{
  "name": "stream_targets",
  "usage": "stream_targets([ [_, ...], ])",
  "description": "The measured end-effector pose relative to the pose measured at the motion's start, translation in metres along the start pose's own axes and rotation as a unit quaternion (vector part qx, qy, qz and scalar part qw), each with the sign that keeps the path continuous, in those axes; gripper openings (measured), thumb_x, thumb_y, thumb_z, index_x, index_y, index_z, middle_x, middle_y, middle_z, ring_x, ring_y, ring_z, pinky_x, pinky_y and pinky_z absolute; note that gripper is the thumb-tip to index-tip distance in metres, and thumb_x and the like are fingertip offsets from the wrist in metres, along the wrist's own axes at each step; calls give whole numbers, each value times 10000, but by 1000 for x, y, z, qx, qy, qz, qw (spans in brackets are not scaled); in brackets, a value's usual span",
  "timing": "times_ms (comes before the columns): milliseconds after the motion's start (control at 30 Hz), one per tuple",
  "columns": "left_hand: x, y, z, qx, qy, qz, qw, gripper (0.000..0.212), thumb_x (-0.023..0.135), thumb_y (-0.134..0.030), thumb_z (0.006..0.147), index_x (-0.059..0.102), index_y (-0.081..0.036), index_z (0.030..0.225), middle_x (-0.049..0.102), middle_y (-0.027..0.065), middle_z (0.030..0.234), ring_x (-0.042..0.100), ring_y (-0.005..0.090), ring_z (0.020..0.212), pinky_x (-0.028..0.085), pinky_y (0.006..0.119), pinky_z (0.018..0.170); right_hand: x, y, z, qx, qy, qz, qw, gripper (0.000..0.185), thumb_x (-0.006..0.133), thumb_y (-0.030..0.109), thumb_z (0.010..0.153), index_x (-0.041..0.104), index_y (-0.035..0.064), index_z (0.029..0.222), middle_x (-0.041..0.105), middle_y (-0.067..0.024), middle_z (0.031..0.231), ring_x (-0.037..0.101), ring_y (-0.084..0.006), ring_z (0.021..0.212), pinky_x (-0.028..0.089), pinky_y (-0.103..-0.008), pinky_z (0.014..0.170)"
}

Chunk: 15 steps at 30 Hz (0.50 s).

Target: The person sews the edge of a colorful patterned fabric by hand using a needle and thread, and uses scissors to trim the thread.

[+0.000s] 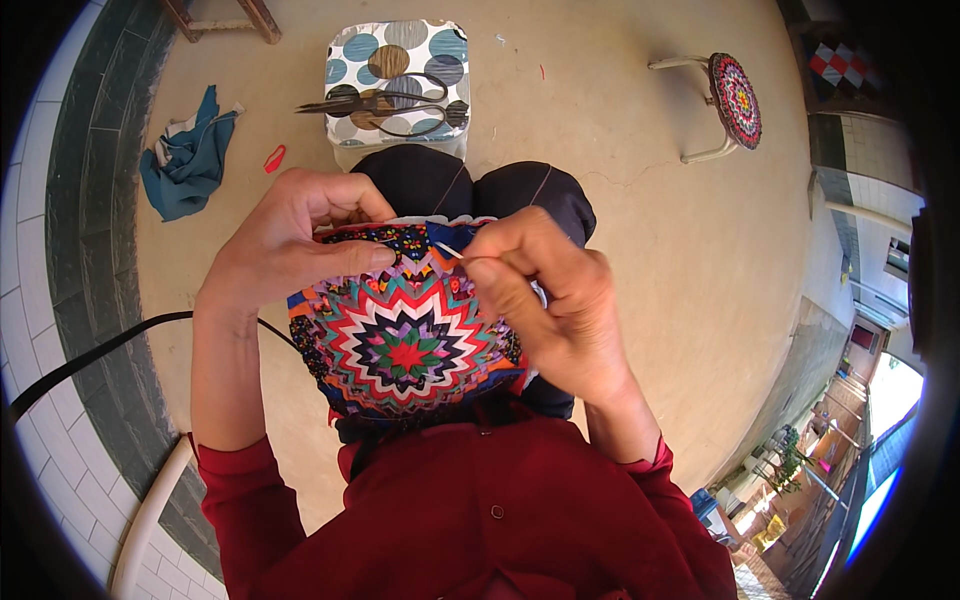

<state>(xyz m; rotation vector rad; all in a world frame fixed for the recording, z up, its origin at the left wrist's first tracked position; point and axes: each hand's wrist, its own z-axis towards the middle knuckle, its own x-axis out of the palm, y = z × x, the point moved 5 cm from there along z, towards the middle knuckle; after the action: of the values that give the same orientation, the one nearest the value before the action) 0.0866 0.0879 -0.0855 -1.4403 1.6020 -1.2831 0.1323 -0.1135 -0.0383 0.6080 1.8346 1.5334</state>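
A round patchwork piece of folded fabric points lies across my lap, with zigzag rings around a red and green star. My left hand grips its far edge, the thumb on top and the fingers partly hidden beneath. Between thumb and forefinger, my right hand pinches a slim pale needle-like object. Its tip lies over a dark blue fabric patch at the far edge. Whether the tip enters the cloth is not clear.
Beyond my knees, black-handled scissors lie on a dotted box lid. Teal cloth and a red scrap are on the floor. A stool with a patchwork seat cover stands at right. A black cord runs at left.
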Motion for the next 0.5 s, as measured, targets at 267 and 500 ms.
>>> stream_targets([
  [267,-1,-2,-8,8,-27,-5,1000,190,795,-77,834,652,8,923,667,14,830,616,51,765,458,211,673,20,-5,3,-65,-24,-100,993,104,632,-59,915,603,6,992,622,-129,715,678,-262,625,494,-321,554],
  [500,0,-4,-11,12,-47,1,999,180,793,-36,824,649,26,911,668,28,810,630,60,730,467,205,649,22,-9,3,-59,-30,-93,993,114,646,-48,909,609,-1,1006,654,-144,733,697,-278,657,513,-319,572],
])
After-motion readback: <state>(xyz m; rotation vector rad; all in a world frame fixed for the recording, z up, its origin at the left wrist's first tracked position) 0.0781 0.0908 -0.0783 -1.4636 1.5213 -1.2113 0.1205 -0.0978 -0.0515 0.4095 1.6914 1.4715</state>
